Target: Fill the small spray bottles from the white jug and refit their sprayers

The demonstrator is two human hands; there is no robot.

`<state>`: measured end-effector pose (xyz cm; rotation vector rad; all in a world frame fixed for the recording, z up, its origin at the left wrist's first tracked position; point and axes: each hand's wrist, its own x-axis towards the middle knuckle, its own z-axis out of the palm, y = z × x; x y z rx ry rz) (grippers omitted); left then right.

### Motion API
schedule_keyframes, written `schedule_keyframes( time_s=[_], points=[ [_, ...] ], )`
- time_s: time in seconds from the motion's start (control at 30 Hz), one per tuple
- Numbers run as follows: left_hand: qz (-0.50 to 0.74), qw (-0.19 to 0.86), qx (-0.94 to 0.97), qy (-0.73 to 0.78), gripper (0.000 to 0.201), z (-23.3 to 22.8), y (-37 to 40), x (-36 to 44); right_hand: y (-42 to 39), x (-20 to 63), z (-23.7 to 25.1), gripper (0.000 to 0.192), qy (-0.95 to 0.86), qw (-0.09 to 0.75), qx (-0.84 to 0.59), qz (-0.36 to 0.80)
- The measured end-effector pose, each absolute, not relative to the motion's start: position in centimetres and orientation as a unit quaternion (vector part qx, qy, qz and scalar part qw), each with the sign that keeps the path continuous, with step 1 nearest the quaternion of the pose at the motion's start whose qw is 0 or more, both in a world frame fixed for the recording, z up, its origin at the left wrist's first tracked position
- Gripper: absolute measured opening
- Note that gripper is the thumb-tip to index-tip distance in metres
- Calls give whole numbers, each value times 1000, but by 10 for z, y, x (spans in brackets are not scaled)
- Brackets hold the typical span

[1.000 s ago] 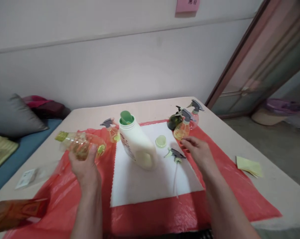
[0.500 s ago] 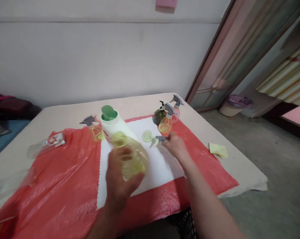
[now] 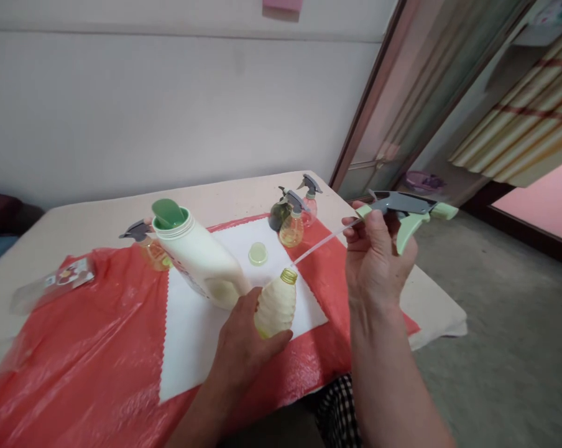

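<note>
My left hand (image 3: 246,339) is wrapped round a ribbed, yellowish see-through spray bottle (image 3: 276,303), its threaded neck uncapped and tilted to the right. In my right hand (image 3: 377,261) is a grey and pale green trigger spray head (image 3: 402,205), raised above the table's right side. Its thin clear dip tube (image 3: 325,239) slants down to the left, the end close to the bottle's mouth; I cannot tell whether it is inside. Behind my left hand stands a large white jug (image 3: 201,252) with a green scoop or spout piece (image 3: 168,213) in its open top. A pale green round cap (image 3: 258,253) lies on the white sheet.
A white sheet (image 3: 192,354) lies over red plastic (image 3: 99,348) on the table. Other spray bottles stand around: an orange one (image 3: 156,255) at left, and dark (image 3: 278,218), yellow (image 3: 291,231) and pink (image 3: 310,208) ones at the back right. A clear packet (image 3: 52,283) lies at left.
My right hand has lifted the spray head off the sheet, up and to the right. My left hand has brought the bottle rightward, its neck now towards the tube. The view has shifted right.
</note>
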<state>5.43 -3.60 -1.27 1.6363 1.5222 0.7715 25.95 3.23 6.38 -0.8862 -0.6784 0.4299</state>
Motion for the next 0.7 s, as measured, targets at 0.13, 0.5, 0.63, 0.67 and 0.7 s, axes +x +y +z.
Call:
schedule_keyframes(
  time_s=[0.13, 0.5, 0.63, 0.67, 0.7],
  points=[
    [302, 371, 649, 591, 74, -13, -36, 53, 33, 260, 60, 20, -344, 813, -402, 242],
    [308, 352, 643, 607, 77, 1, -35, 41, 20, 217, 63, 18, -407, 792, -342, 300],
    [250, 325, 690, 597, 76, 0, -36, 37, 14, 225, 79, 14, -315, 875, -305, 206],
    [237, 320, 701, 592, 76, 0, -36, 37, 14, 227, 81, 14, -302, 881, -303, 203],
    [230, 316, 710, 586, 76, 0, -37, 37, 13, 229, 83, 14, -297, 881, -305, 204]
  ],
)
